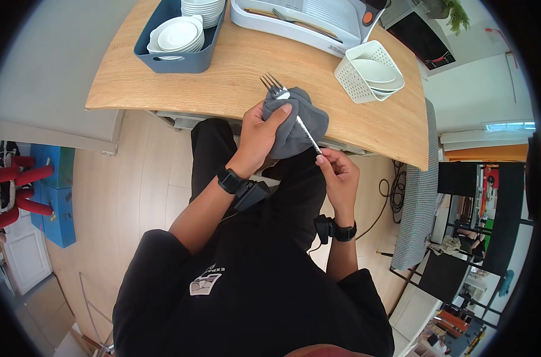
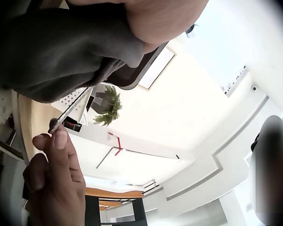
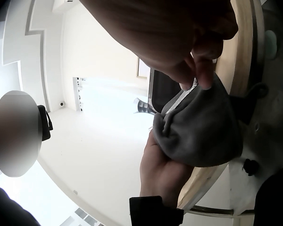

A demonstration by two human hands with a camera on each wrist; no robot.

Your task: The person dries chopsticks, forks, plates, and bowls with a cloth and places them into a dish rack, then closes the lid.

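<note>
A silver fork [image 1: 307,132] is held slantwise near the table's front edge, its tines at the upper left. My left hand [image 1: 260,135] grips a grey cloth [image 1: 314,117] with the fork lying on it, the thumb pressing near the fork's neck. With thumb and fingertips my right hand [image 1: 340,174] pinches the end of the fork's handle. In the left wrist view the right hand [image 2: 61,169] shows at the handle's tip, while the cloth [image 2: 80,52] hides the tines. The right wrist view has the cloth [image 3: 203,127] bunched over the left hand [image 3: 162,165].
On the wooden table [image 1: 241,89] stand a blue bin [image 1: 184,63] with stacked white bowls and a white perforated basket [image 1: 355,80] with white dishes. At the back, a white tray [image 1: 288,34] holds another fork [image 1: 300,22] and other cutlery.
</note>
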